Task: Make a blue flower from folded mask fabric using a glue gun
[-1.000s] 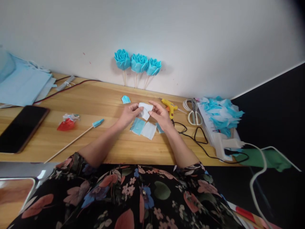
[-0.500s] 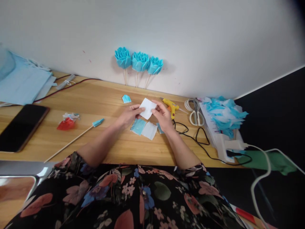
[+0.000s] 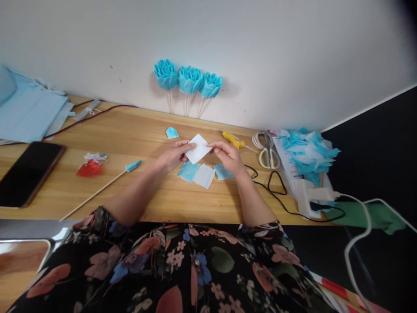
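Observation:
Between my hands is a white square of thin fabric (image 3: 198, 149), raised over the table and turned corner-up. My left hand (image 3: 177, 155) pinches its left side, thumb on top. At its right corner, the fingertips of my right hand (image 3: 227, 155) are closed on the edge. Beneath lie a blue square (image 3: 189, 171), a white square (image 3: 205, 176) and another blue piece (image 3: 223, 172), the last partly behind my right hand. A small folded blue petal piece (image 3: 172, 132) rests beyond my left hand. To the left lies a wooden stick (image 3: 94, 195) with a blue wrapped tip (image 3: 133, 165).
Three blue fabric flowers (image 3: 190, 80) on sticks lean against the wall. A yellow glue gun (image 3: 233, 139), scissors (image 3: 269, 157), a heap of blue and white scraps (image 3: 308, 150) and a power strip (image 3: 304, 198) are right. Left are a phone (image 3: 31, 174), red wrapper (image 3: 89, 167) and face masks (image 3: 29, 108).
My right hand has shifted from the white square's lower right side to its right corner, uncovering more of the blue piece below. The square has turned slightly and moved a little left.

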`<state>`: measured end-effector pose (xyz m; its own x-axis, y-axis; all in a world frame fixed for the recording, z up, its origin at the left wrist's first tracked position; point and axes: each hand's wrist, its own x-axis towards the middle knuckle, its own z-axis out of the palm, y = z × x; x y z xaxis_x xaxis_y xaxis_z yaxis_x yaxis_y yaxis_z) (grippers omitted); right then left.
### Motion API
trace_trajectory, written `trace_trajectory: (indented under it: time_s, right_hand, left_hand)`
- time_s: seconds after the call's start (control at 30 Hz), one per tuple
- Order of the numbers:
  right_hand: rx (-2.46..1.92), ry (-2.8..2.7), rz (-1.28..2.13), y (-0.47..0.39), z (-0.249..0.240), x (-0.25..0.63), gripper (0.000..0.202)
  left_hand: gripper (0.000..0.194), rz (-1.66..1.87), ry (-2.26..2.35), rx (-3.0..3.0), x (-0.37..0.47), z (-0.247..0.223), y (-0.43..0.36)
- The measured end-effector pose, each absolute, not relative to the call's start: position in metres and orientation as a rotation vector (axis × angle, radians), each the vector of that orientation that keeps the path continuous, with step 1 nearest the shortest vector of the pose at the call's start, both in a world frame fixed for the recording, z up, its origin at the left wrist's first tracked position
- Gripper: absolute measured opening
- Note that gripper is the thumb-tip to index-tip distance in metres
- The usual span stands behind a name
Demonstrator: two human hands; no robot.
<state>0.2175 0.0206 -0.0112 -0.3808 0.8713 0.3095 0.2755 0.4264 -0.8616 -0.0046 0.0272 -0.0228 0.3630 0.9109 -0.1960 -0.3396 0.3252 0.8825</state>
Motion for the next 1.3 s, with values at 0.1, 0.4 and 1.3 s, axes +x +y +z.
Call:
trace_trajectory:
  time_s: [0.1, 0.4, 1.3]
  right_hand:
    - [-1.006, -1.944, 0.907, 0.021, -0.013, 0.217, 0.028]
    - [-1.025, -1.862, 0.918, 0.024, -0.015, 0.211, 0.018]
    - [-1.116, -1.811, 0.793, 0.024, -0.014, 0.203, 0.019]
  left_hand:
    - [0.026, 0.937, 0.831, 0.896, -0.006, -0.023, 0.028]
    - [0.026, 0.869, 0.905, 1.010, -0.007, -0.021, 0.027]
    - [0.028, 0.822, 0.964, 1.228, -0.004, -0.008, 0.020]
